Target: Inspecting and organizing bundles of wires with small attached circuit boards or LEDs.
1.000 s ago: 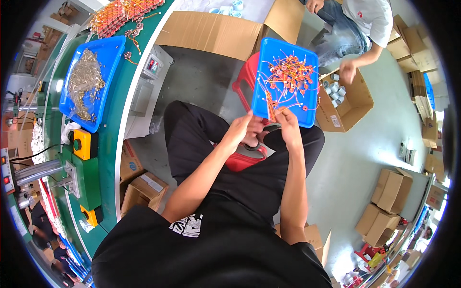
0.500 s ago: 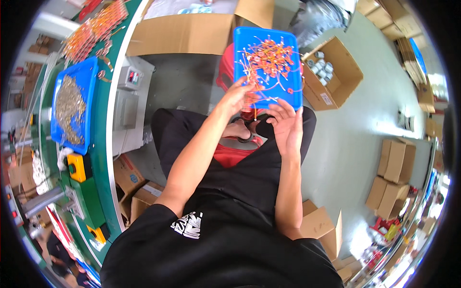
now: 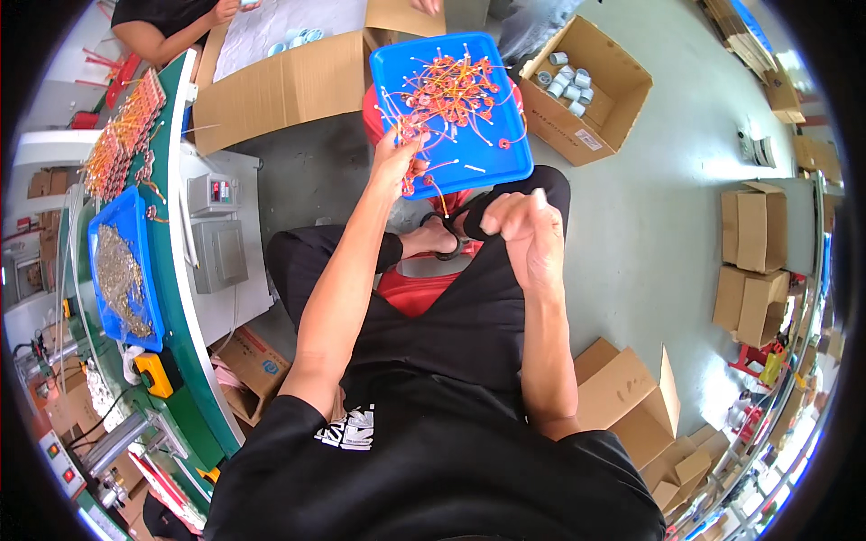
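Observation:
A blue tray (image 3: 492, 162) is in front of me, above my knees, with a heap of small orange-red parts with thin wires (image 3: 460, 90) on it. My left hand (image 3: 394, 162) is closed around a bunch of the same wired parts (image 3: 419, 167) at the tray's near left edge; some wires hang over the rim. Off the tray's near right corner, above my right thigh, my right hand (image 3: 530, 234) has its fingers curled in. Whatever those fingers may hold is hidden. One short pale piece (image 3: 474, 169) lies by itself on the tray's near part.
Left of me, a green workbench (image 3: 194, 334) bears a blue tray of small metal parts (image 3: 122, 279) and stacked orange panels (image 3: 126, 135). An open carton (image 3: 622, 99) with grey cylinders stands beyond the tray. Another person's arm (image 3: 180, 41) is at the far left, behind a large carton (image 3: 280, 90).
The tray and surroundings have shifted left in view. My right hand has gone from spread fingers by the tray's near edge to curled fingers, a little nearer to me. My left hand keeps its bunch.

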A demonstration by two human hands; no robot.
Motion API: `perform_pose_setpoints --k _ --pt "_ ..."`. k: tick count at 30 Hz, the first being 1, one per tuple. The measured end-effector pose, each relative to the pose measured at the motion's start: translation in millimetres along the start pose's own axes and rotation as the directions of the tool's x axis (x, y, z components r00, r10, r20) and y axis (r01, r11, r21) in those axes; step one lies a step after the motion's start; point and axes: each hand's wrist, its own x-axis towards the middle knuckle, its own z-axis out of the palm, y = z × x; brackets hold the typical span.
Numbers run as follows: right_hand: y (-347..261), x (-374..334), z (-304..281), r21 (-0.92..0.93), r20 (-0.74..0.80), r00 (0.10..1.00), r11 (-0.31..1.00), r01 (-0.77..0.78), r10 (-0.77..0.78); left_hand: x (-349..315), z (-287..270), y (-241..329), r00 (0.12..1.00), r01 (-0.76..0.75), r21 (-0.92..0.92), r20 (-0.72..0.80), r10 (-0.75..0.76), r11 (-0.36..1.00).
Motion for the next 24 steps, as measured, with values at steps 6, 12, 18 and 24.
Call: perform_pose_setpoints --k 6,12,18,24 --pt "30 12 -14 -0.194 -0.293 0.91 0.914 -0.358 0.294 3 -18 18 0.999 -0.018 -0.09 0.028 0.02 0.996" --pt "84 31 -13 -0.525 -0.26 0.91 0.744 -0.413 0.322 -58 -65 1 0.986 -0.16 -0.26 -0.095 0.14 0.952" --pt "112 73 -10 -0.981 0.176 0.956 -0.038 0.189 0.235 -148 -79 -64 0.97 0.099 -0.554 -0.133 -0.206 0.826" --pt "142 111 -37 -0.939 0.306 0.794 0.027 0.343 0.525 -201 -81 -56 0.99 0.133 -0.632 0.048 -0.133 0.763"
